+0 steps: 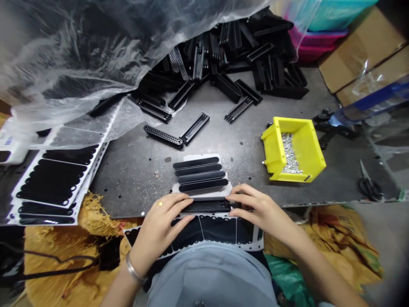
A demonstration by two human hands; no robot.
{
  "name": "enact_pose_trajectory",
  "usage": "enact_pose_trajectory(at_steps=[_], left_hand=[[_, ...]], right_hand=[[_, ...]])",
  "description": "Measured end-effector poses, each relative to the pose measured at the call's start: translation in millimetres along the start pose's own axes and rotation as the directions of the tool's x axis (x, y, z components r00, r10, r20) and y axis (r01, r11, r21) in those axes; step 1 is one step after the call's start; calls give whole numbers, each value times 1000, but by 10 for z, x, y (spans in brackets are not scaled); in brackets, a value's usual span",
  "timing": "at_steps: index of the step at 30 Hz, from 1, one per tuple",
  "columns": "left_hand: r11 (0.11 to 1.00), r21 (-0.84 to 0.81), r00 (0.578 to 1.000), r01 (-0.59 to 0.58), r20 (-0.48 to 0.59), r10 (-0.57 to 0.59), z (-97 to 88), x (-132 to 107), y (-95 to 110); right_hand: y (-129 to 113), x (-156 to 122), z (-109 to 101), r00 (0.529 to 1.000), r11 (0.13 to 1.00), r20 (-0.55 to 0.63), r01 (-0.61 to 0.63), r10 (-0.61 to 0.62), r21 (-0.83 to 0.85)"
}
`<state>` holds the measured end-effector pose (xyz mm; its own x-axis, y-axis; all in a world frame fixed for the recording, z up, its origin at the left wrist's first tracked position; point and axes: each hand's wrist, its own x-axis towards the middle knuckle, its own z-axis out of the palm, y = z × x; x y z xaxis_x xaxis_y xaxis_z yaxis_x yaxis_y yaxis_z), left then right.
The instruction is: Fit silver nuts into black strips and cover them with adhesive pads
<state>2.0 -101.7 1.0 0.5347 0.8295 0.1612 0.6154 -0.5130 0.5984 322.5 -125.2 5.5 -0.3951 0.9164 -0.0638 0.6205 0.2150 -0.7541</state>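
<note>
A long black plastic bar (209, 206) lies crosswise at the near edge of the grey metal table (134, 170). My left hand (161, 228) pinches its left end, and my right hand (258, 209) grips its right end with bent fingers. Just behind the bar sits a white backing sheet (200, 174) carrying several black oblong strips. On my lap, under my hands, lies another white sheet (220, 232) of black die-cut pads.
A yellow bin (295, 149) of small silvery screws stands to the right. A heap of black plastic bars (230, 55) spills from a clear plastic bag (79, 55) at the back. Stacked pad sheets (54, 179) lie left, scissors (369, 183) far right, cardboard boxes (361, 47) behind.
</note>
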Motion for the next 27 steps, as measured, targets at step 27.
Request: enact_pose_trajectory(at_steps=[27], left_hand=[[970, 241, 996, -23, 86, 2, 242, 813, -94]], right_hand=[[189, 664, 168, 990, 961, -135, -83, 48, -265]])
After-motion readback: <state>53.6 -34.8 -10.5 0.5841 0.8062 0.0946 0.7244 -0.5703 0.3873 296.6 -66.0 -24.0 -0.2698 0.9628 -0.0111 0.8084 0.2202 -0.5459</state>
